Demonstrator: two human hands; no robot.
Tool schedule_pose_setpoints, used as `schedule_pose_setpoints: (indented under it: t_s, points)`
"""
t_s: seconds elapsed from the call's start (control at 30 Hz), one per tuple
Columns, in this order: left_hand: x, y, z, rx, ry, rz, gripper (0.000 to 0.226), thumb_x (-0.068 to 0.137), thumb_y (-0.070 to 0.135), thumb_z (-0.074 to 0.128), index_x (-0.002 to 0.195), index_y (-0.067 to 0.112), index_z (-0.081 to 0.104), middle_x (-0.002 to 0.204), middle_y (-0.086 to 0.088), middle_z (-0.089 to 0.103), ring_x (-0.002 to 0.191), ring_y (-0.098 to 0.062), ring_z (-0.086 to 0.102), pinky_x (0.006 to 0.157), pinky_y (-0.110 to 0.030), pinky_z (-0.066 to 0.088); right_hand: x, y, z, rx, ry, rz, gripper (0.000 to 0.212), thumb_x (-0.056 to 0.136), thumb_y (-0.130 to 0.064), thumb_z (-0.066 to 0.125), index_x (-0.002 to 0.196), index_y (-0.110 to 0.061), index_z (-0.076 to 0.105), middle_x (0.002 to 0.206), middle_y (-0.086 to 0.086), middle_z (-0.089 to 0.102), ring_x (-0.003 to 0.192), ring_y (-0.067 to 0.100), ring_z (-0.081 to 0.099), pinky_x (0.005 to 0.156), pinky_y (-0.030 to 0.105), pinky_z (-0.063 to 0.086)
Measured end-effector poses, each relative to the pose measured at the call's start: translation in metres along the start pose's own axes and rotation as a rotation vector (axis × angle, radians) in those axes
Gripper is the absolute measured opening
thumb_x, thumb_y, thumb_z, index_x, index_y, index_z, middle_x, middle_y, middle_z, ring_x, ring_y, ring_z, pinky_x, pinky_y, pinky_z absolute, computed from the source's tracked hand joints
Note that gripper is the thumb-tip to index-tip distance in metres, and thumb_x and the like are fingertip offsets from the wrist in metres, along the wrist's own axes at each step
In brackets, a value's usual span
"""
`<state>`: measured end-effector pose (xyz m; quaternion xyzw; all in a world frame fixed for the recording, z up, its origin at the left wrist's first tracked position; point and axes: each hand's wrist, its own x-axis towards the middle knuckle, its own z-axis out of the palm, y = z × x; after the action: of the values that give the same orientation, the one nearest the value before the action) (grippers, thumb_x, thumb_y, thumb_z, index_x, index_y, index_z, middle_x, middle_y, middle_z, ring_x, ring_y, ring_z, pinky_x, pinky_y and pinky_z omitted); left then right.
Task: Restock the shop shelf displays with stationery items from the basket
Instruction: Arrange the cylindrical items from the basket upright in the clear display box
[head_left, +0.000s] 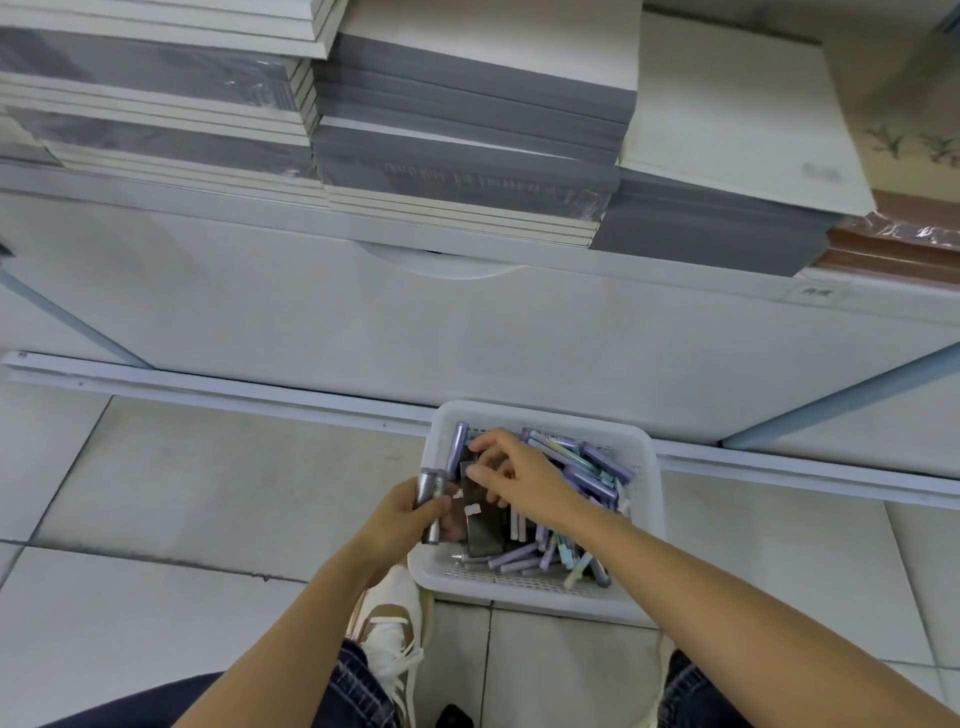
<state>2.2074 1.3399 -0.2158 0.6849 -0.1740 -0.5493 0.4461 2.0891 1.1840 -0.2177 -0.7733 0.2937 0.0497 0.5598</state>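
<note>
A white plastic basket (641, 452) stands on the tiled floor in front of the shelf base. It holds several purple and pale tube-shaped stationery items (587, 462) and some dark flat packs (485, 530). My left hand (410, 514) is at the basket's left rim and grips a few grey-purple tubes (430, 493). My right hand (511, 478) reaches into the basket from the right, its fingers curled over a dark pack next to an upright purple tube (458, 447). Whether it pinches the pack is unclear.
The white shelf unit (467, 322) rises behind the basket. On its top lie stacks of grey and white notebooks (467, 156), with brown wrapped packs (893, 249) at the right. My shoe (387, 634) is beside the basket's near left corner.
</note>
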Motion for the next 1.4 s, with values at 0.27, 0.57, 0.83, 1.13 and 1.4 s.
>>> schedule_pose_setpoints:
  t_s: [0.27,0.57,0.83,1.13,1.4]
  points:
    - [0.000,-0.016,0.003,0.069,0.088,-0.047,0.013,0.100,0.009,0.044,0.107,0.003,0.053,0.070,-0.009,0.059,0.058,-0.017,0.058,0.063,-0.030,0.053,-0.030,0.064,0.020,-0.769,-0.114,0.001,0.072,0.080,-0.034,0.074,0.141,-0.017,0.041,0.135,0.002,0.040,0.121,0.018,0.043,0.099,0.033,0.043]
    - [0.009,-0.014,0.008,0.045,0.145,0.013,0.017,0.101,0.019,0.048,0.090,0.007,0.052,0.063,-0.007,0.058,0.055,-0.016,0.055,0.060,-0.024,0.052,-0.021,0.064,0.009,-0.477,0.378,0.079,0.034,0.089,-0.021,0.066,0.119,-0.017,0.052,0.124,0.000,0.048,0.107,0.012,0.051,0.093,0.025,0.046]
    - [0.016,-0.013,0.013,0.017,0.143,0.026,0.023,0.101,0.020,0.049,0.083,0.005,0.051,0.062,-0.011,0.059,0.053,-0.016,0.057,0.058,-0.023,0.054,-0.009,0.067,-0.020,-0.527,0.626,0.223,0.052,0.083,-0.015,0.069,0.130,-0.007,0.047,0.129,0.011,0.047,0.120,0.027,0.043,0.097,0.034,0.039]
    - [0.023,-0.009,0.022,-0.002,0.107,0.021,0.020,0.101,0.019,0.049,0.088,0.004,0.053,0.066,-0.012,0.060,0.057,-0.019,0.059,0.060,-0.029,0.054,-0.021,0.088,-0.031,-0.354,0.282,0.109,0.037,0.083,-0.019,0.073,0.115,-0.015,0.055,0.115,0.001,0.052,0.102,0.014,0.051,0.084,0.021,0.038]
    - [0.025,-0.007,0.030,-0.029,0.080,-0.016,0.017,0.100,0.019,0.049,0.093,0.004,0.054,0.071,-0.008,0.062,0.060,-0.018,0.060,0.064,-0.033,0.052,-0.023,0.072,-0.037,0.022,0.396,0.084,0.020,0.086,-0.010,0.070,0.105,-0.016,0.070,0.101,0.000,0.068,0.092,0.012,0.066,0.088,0.026,0.055]
